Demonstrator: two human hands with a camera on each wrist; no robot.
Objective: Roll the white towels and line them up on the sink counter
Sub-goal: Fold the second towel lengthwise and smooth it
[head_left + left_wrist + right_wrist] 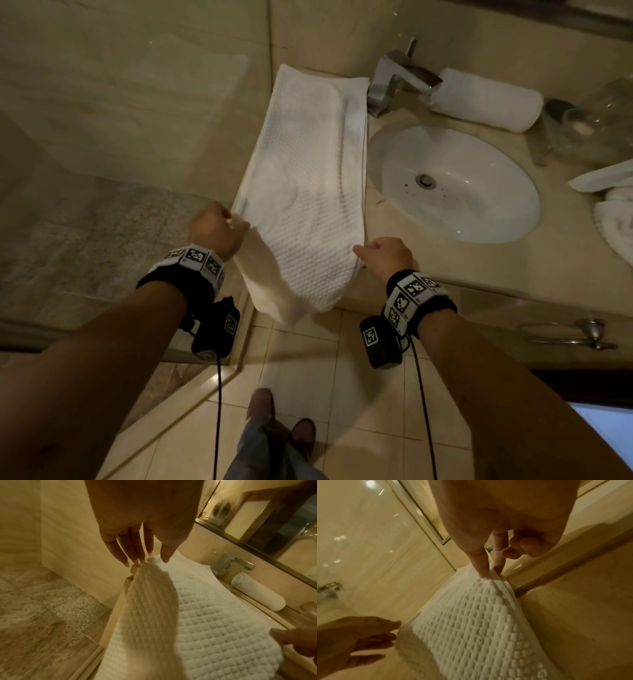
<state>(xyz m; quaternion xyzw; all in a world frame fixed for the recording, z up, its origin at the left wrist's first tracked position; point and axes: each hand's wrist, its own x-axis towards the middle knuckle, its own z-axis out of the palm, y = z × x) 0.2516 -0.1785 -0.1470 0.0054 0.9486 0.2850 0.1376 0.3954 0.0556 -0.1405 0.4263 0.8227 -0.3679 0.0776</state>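
— So where is the towel [308,178]?
— Flat along the counter's [462,260] left edge, its near end hanging over the front.
— And the hands?
— The right hand [385,255] pinches the near right corner; the left hand [215,228], fingers straight, touches the left edge.

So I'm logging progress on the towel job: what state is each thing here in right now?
Flat towel: unrolled on the counter left of the sink, near end hanging over the edge.
Rolled towel: rolled, lying behind the sink beside the tap.
Loose towels: crumpled at the right of the counter.
Left hand: fingers straight at the towel's near left edge.
Right hand: pinching the near right edge.
Tap: no water running.
Sink: unfilled.
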